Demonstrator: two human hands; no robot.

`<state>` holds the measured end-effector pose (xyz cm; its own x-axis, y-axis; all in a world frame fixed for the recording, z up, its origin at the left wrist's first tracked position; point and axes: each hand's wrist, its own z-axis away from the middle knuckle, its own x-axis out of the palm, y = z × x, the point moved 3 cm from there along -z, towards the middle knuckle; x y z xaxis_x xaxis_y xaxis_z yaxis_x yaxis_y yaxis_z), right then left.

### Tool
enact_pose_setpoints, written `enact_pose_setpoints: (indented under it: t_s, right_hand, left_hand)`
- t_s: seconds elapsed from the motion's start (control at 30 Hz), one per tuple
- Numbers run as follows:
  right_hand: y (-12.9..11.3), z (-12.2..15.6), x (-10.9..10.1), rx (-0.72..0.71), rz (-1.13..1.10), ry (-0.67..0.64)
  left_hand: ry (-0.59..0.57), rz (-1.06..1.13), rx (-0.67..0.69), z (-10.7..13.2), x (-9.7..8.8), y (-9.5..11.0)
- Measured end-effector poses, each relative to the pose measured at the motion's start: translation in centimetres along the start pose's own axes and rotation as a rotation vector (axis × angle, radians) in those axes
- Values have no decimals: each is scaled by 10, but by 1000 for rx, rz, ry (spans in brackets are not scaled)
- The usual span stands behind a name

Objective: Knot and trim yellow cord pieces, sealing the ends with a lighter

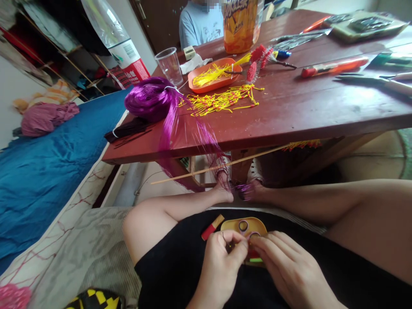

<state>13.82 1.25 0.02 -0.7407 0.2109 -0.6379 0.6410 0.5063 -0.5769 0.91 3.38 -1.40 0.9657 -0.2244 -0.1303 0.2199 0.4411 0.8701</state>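
My left hand (pixel 223 262) is closed in a pinch over my lap, thumb against forefinger. Right beside it, my right hand (pixel 286 262) is closed too, its fingertips almost meeting the left ones. Whatever they grip is too small and covered to name. Beneath the fingers rests a small yellow tray (pixel 227 225), partly hidden, with dark-centred rings (pixel 243 225) in it and a bright green piece (pixel 255 260) near its lower edge. A red and gold tube-like block (pixel 212 227) lies on the black cloth left of the tray.
The red-brown table (pixel 289 116) ahead bears a purple fibre bundle (pixel 151 101), yellow red-tipped stems (pixel 222 101), an orange dish (pixel 210 89), a plastic cup (pixel 169 66) and pliers (pixel 376 81). A thin stick (pixel 193 172) juts below its edge. Across sits a person (pixel 201 25).
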Motion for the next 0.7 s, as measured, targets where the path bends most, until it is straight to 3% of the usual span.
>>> enact_pose_setpoints:
  t_s: [0.13, 0.3, 0.4, 0.7]
  right_hand:
    - [3, 6, 5, 180, -217, -29]
    - [10, 10, 19, 631, -830, -202]
    - [8, 7, 21, 730, -1051, -230]
    - [10, 12, 21, 651, -769, -235]
  left_hand:
    - [-11, 175, -78, 2, 2, 0]
    - [-97, 444, -195, 2, 5, -4]
    - [-117, 511, -206, 3, 4, -7]
    - [-122, 536, -225, 4, 0, -10]
